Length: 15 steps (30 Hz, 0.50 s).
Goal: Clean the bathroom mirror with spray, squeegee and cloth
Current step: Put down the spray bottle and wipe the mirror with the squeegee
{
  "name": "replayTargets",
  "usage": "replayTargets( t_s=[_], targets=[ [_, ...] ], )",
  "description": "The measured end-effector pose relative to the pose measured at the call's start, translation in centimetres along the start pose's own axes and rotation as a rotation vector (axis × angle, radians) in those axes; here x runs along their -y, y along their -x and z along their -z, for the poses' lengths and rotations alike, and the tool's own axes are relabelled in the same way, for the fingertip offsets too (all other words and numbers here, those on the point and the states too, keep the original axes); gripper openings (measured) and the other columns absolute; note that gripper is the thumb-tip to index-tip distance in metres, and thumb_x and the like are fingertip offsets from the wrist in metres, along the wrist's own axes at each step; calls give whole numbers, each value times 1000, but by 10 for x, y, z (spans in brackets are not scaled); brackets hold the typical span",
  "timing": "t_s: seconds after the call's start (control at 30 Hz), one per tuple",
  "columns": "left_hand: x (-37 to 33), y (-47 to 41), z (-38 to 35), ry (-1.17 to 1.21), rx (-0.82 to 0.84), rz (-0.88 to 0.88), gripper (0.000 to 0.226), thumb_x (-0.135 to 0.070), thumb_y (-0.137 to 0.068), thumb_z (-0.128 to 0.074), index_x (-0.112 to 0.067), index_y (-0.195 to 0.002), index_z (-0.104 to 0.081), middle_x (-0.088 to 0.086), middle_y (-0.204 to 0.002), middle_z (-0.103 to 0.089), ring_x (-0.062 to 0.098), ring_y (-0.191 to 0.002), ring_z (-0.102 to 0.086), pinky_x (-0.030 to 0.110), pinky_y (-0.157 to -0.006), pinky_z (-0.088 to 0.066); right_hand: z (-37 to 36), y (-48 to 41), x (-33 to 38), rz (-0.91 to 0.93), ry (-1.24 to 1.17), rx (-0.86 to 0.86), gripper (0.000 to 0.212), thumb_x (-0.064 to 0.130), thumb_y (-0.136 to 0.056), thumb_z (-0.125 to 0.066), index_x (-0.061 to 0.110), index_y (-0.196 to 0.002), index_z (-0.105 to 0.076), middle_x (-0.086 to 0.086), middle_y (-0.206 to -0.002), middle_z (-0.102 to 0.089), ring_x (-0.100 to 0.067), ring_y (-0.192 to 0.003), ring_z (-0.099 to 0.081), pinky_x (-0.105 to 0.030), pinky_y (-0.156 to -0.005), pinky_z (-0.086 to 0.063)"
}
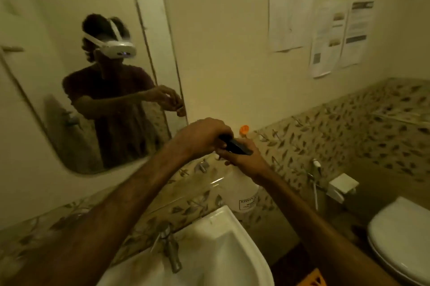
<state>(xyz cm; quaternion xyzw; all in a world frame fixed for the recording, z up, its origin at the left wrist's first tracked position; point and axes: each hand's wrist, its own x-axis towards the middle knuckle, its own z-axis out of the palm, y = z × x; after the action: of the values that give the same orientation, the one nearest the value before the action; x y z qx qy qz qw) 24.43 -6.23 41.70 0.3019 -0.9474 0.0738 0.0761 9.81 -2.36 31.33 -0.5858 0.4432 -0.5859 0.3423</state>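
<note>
Both hands are closed on the spray bottle [239, 189]: right hand [244, 157] steadying its neck, left hand [204, 135] wrapped over the black trigger head [235, 146], probably for adjusting it.

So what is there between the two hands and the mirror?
In the head view, nothing solid: the hands hold the spray bottle in open air, right of the mirror, with only the cream wall behind.

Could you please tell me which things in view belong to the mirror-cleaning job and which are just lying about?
Belonging to the job:
- mirror
- spray bottle, with black trigger head and orange nozzle
- left hand and right hand, both on the bottle's head

Just there:
- sink and tap
- toilet
- papers on the wall

No squeegee or cloth is visible.
</note>
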Motion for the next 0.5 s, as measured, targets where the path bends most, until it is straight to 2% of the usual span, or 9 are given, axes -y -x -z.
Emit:
replayTargets(
  t_s=[0.07, 0.17, 0.23, 0.27, 0.33, 0.4, 0.47, 0.5],
  targets=[
    [-31, -22, -25, -23, 54, -63, 23, -17, -91, -67, -17, -114, -69, 2, -107, -67, 19, -98, -62, 33, -81, -50, 34, 29, -22, -31, -7, 5, 8, 12, -90, -72, 13, -97, -73, -6, -88, -71, -15, -81, -69, -26, -73, -56],
    [-91, -47, -84, -13, 109, -218, 20, -11, -90, -64, -15, -109, -68, 4, -104, -65, 23, -95, -62, 34, -71, -49, 92, 92, -70, -153, 83, 12, 28, 11, -85, -78, 11, -112, -70, -2, -110, -70, -20, -107, -68, -35, -93, -56],
    [-139, -64, -139, -60, 151, -340, 20, -11, -88, -64, -17, -107, -67, 3, -106, -64, 22, -96, -63, 27, -64, -39, 131, 144, -119, -323, 123, -85, 46, 17, -82, -82, 15, -124, -67, 3, -124, -68, -15, -119, -63, -35, -102, -52],
    [-162, -69, -167, -77, 169, -403, 20, -12, -85, -67, -18, -104, -68, 3, -104, -65, 21, -96, -64, 24, -63, -33, 145, 171, -145, -404, 127, -155, 44, 18, -80, -84, 15, -122, -69, 4, -122, -69, -12, -116, -63, -34, -100, -52],
    [-203, -79, -236, -80, 234, -497, 22, -13, -88, -63, -16, -110, -65, 7, -112, -64, 25, -104, -64, 30, -65, -34, 167, 223, -199, -500, 181, -264, 30, 23, -77, -86, 13, -103, -75, 4, -102, -75, -6, -97, -69, -30, -87, -54],
    [-238, -88, -311, -111, 391, -525, 30, -16, -99, -49, -12, -127, -54, 11, -131, -55, 30, -120, -55, 37, -78, -42, 183, 265, -252, -572, 266, -348, 29, 24, -75, -87, 8, -96, -76, -5, -93, -76, -11, -90, -71, -31, -80, -56],
    [-267, -94, -379, -147, 506, -540, 35, -17, -100, -48, -7, -134, -49, 14, -139, -49, 33, -127, -49, 41, -87, -46, 197, 297, -309, -633, 275, -397, 35, 13, -74, -87, -3, -100, -73, -19, -100, -74, -27, -97, -70, -43, -87, -56],
    [-277, -96, -408, -141, 504, -546, 37, -19, -98, -53, -7, -133, -52, 14, -138, -53, 32, -125, -52, 41, -86, -49, 202, 310, -335, -662, 278, -395, 36, 10, -74, -86, -7, -102, -71, -23, -102, -73, -33, -99, -69, -48, -89, -55]
  ],
)
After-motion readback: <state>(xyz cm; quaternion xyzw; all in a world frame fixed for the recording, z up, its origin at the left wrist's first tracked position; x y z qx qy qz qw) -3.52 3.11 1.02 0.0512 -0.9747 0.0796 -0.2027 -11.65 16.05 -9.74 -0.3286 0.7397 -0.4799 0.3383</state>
